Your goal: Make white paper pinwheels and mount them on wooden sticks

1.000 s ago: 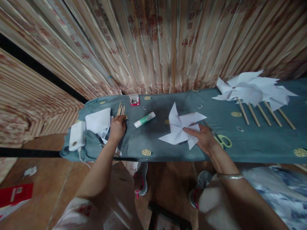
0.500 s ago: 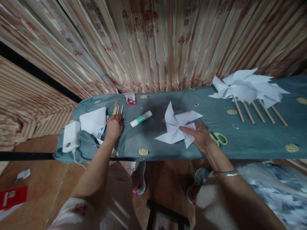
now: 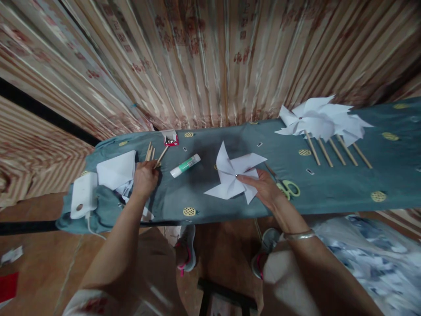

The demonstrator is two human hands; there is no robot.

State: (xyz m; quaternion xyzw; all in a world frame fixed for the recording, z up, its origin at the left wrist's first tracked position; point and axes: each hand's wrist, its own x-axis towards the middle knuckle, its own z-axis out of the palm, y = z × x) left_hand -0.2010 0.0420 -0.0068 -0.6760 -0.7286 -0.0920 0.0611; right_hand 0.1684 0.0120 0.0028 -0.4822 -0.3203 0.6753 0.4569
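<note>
My right hand [image 3: 263, 186] pinches a white paper pinwheel [image 3: 230, 169] near its centre, where a small pin head shows. My left hand [image 3: 145, 177] is closed on one wooden stick [image 3: 162, 155], tilted to the right, beside other wooden sticks [image 3: 149, 151]. Just beyond that stick's tip lies an open red box [image 3: 171, 139] of small metal pins. A green and white glue stick [image 3: 185, 165] rests between my hands. Green-handled scissors [image 3: 289, 188] lie right of my right hand.
Several pinwheels on sticks [image 3: 324, 120] lie overlapped at the right of the cloth-covered table [image 3: 342, 188]. At the left are folded white papers [image 3: 116, 169] and a white power strip [image 3: 83, 195] with a cable. A pleated curtain [image 3: 213, 66] hangs behind.
My left hand has one stick drawn apart from the others and slanted toward the red box. My right hand still has the pinwheel. The whole view has shifted slightly.
</note>
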